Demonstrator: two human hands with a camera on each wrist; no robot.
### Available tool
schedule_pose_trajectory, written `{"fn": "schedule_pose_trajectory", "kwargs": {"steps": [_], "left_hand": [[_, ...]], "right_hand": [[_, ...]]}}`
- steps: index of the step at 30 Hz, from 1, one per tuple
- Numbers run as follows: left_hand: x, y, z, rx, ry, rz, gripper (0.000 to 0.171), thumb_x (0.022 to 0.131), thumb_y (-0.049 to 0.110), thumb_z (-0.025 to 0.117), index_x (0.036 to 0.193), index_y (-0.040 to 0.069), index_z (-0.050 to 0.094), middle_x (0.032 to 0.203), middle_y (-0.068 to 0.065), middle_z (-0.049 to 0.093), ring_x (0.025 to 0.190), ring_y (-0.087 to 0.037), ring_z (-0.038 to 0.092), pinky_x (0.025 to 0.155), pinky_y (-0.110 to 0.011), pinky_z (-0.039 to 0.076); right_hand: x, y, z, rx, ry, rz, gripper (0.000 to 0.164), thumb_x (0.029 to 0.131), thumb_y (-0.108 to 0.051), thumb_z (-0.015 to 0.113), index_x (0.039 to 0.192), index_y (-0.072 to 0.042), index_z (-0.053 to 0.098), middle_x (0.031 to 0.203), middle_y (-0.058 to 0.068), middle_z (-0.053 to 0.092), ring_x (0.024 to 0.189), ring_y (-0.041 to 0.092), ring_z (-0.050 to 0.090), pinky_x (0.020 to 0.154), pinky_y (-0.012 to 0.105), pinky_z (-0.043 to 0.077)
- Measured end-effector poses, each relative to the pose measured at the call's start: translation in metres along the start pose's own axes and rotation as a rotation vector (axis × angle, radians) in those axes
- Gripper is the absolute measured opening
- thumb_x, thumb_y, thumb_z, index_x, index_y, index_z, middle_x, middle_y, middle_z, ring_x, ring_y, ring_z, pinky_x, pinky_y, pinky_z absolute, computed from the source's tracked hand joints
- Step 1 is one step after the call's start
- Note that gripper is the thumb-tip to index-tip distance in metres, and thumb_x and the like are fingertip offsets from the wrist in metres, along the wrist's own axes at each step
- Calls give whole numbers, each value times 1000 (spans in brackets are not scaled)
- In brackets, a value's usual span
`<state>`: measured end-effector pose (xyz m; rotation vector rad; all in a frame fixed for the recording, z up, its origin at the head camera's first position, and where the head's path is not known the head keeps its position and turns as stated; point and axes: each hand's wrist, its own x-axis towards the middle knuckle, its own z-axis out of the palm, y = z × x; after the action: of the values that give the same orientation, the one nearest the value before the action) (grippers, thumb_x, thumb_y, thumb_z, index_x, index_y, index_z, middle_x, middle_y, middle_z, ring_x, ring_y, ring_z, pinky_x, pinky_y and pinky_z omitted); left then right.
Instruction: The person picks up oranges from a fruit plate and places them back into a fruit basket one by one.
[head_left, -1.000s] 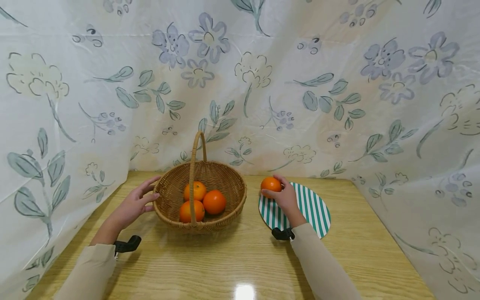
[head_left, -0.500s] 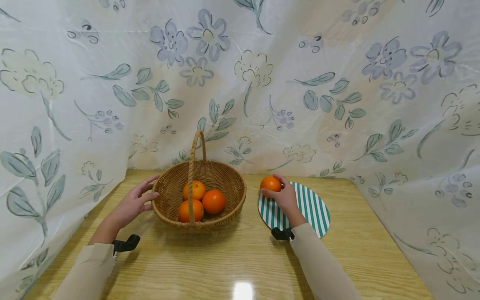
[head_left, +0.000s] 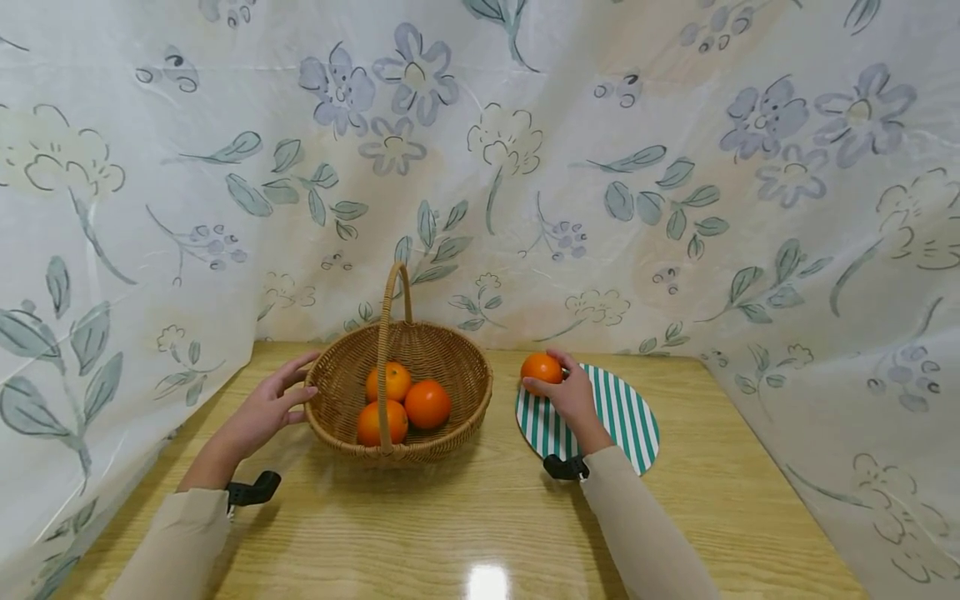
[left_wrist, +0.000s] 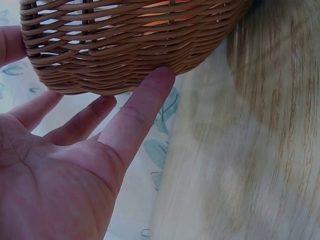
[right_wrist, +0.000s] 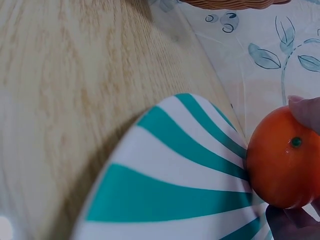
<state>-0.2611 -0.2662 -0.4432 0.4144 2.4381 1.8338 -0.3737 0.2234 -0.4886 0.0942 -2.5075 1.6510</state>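
On the left half of the table stands a wicker basket [head_left: 468, 358] with a tall arched handle. Three oranges [head_left: 428, 404] lie inside it. My left hand [head_left: 262, 408] touches the basket's left side with spread, mostly straight fingers; the left wrist view shows a fingertip [left_wrist: 161, 76] against the woven wall [left_wrist: 110, 55]. At the right, my right hand [head_left: 573, 400] holds another orange [head_left: 537, 367] between thumb and fingers, over the far left edge of a green-and-white striped oval mat [head_left: 626, 417]. In the right wrist view this orange [right_wrist: 280, 160] shows its green stem spot.
The pale wooden table [head_left: 420, 525] fills the lower part of the head view. Floral cloth [head_left: 495, 167] hangs behind the table and at both sides. Wood surface lies between the basket and the mat.
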Motion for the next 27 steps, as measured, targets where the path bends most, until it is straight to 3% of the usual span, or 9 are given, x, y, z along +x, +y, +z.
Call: {"fn": "schedule_pose_trajectory", "kwargs": {"steps": [4,13,27], "left_hand": [[-2,-1,-1,2,2,3,65,109,25,51,165,18,18,161,-32,23,136,-42,45,90,-33,60],[-6,-2,-2,0,12,4,65,109,24,51,165,19,19,161,-32,24,139,-53,40,90,-37,61],[-3,-5,-4,8,10,6,65,109,25,52,165,17,20,160,-32,25,136,-44,45,91,-36,61]], "right_hand": [[-2,0,0,11,12,-7,79,84,-29,86,152,-13,48,152,13,47,129,37,52,109,54,48],[-6,2,2,21,16,-10,77,84,-31,86,151,-16,49,151,12,48,128,36,52,108,53,49],[-5,-1,-6,56,-18,22,79,83,-32,87,151,-16,49,153,11,46,127,36,52,108,52,47]]}}
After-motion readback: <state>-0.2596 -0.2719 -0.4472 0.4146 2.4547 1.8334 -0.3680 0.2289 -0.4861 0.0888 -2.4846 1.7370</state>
